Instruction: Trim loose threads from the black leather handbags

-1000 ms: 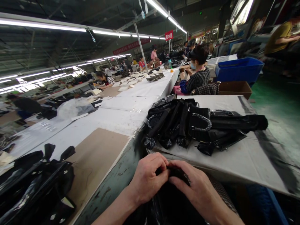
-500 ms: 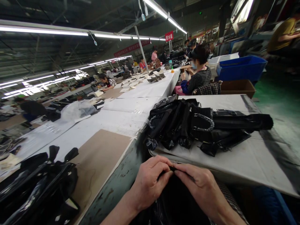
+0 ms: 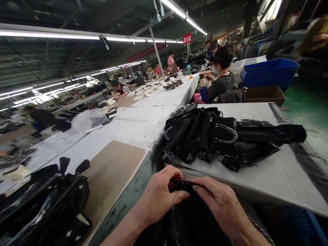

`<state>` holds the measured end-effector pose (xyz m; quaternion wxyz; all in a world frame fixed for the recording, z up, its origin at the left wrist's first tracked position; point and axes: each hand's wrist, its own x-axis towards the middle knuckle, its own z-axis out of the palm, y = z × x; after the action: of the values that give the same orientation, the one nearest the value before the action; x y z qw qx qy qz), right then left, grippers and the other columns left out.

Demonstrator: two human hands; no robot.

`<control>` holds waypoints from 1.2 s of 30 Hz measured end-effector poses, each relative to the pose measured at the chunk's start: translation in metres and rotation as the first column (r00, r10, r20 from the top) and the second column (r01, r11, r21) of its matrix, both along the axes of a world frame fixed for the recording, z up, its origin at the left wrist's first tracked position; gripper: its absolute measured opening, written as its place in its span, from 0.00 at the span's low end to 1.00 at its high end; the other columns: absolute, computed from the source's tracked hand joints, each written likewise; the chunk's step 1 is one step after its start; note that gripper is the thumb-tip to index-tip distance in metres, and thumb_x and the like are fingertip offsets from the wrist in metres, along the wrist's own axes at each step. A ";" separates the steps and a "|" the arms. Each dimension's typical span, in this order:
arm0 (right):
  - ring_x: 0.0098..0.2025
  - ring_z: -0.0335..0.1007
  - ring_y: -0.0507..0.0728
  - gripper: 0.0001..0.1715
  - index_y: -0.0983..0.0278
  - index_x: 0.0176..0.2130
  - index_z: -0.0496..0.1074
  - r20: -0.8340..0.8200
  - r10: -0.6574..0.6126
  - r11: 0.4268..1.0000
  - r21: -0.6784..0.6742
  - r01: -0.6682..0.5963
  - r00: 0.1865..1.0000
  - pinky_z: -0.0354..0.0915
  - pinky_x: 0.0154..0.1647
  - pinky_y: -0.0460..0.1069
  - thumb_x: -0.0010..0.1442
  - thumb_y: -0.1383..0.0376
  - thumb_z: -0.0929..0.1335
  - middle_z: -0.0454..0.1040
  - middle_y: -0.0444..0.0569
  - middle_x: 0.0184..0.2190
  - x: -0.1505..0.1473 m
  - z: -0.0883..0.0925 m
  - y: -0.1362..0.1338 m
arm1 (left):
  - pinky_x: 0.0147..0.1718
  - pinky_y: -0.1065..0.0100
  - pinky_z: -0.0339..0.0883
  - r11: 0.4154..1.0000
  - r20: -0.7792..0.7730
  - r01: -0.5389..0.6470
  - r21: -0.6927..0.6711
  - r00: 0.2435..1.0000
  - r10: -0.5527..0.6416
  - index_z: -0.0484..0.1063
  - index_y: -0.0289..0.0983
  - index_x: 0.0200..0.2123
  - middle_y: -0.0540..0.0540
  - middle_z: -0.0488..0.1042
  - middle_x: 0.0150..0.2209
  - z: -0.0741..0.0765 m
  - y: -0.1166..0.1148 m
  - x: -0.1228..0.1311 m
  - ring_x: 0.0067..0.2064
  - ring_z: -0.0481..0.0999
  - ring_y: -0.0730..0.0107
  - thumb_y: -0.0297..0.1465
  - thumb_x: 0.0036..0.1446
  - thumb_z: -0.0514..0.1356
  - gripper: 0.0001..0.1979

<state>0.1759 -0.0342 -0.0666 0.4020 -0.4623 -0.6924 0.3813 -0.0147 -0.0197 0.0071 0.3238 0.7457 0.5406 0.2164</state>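
Observation:
On my lap lies a black, leather-like bag [image 3: 193,218], its upper edge raised between both hands. My left hand [image 3: 160,193] has its thumb on the near side of that edge and its bent fingers over the far side, with a gap at the opening. Close beside it, my right hand [image 3: 222,203] pinches the same edge between thumb and fingers. A dark reddish patch shows under the left fingers. The lower part of the bag fades into shadow, and shiny folds run down its left side.
Several black handbags with wrapped handles [image 3: 225,136] lie on the white table [image 3: 276,174] ahead. To the left, more black bags [image 3: 46,205] rest beside a brown board [image 3: 115,160]. A seated co-worker [image 3: 221,83] is near a blue bin [image 3: 269,73].
My left fingers have lifted and spread from a tight pinch, parting the bag's edge. The right hand keeps its pinch. The view has shifted slightly.

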 end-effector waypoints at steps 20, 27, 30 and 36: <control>0.43 0.74 0.55 0.13 0.53 0.44 0.77 -0.110 0.037 0.990 -0.133 -0.052 0.993 0.66 0.46 0.47 0.66 0.60 0.64 0.77 0.41 0.40 0.002 -0.004 0.014 | 0.33 0.71 0.61 0.978 0.194 -0.006 -0.206 0.980 0.047 0.78 0.38 0.33 0.52 0.72 0.30 -0.008 0.017 -0.011 0.33 0.69 0.71 0.30 0.54 0.65 0.03; 0.43 0.74 0.57 0.13 0.55 0.41 0.79 -0.138 0.038 0.988 -0.143 -0.058 0.990 0.67 0.46 0.48 0.64 0.60 0.64 0.78 0.43 0.39 0.004 -0.001 0.015 | 0.34 0.70 0.61 0.993 0.184 0.021 -0.116 0.983 0.000 0.77 0.37 0.32 0.51 0.72 0.31 -0.016 0.018 -0.013 0.34 0.69 0.70 0.30 0.57 0.62 0.04; 0.44 0.75 0.58 0.11 0.56 0.39 0.80 -0.177 0.035 0.969 -0.236 -0.077 0.984 0.68 0.46 0.48 0.62 0.60 0.66 0.79 0.43 0.37 0.006 0.003 0.017 | 0.34 0.70 0.61 0.995 0.203 0.044 -0.088 0.979 -0.025 0.77 0.37 0.31 0.50 0.72 0.30 -0.021 0.018 -0.011 0.34 0.69 0.70 0.30 0.57 0.62 0.05; 0.46 0.76 0.61 0.14 0.54 0.45 0.80 -0.176 0.048 0.948 -0.302 -0.100 0.983 0.70 0.50 0.53 0.62 0.57 0.67 0.82 0.43 0.38 0.010 0.003 0.020 | 0.31 0.71 0.60 0.994 0.216 0.044 -0.102 0.976 -0.021 0.73 0.36 0.30 0.52 0.68 0.29 -0.021 0.021 -0.006 0.31 0.66 0.72 0.31 0.57 0.62 0.05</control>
<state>0.1857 -0.0141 -0.0635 0.3665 -0.4597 -0.6049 0.5371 -0.0209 0.0012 -0.0135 0.4229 0.7085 0.5011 0.2610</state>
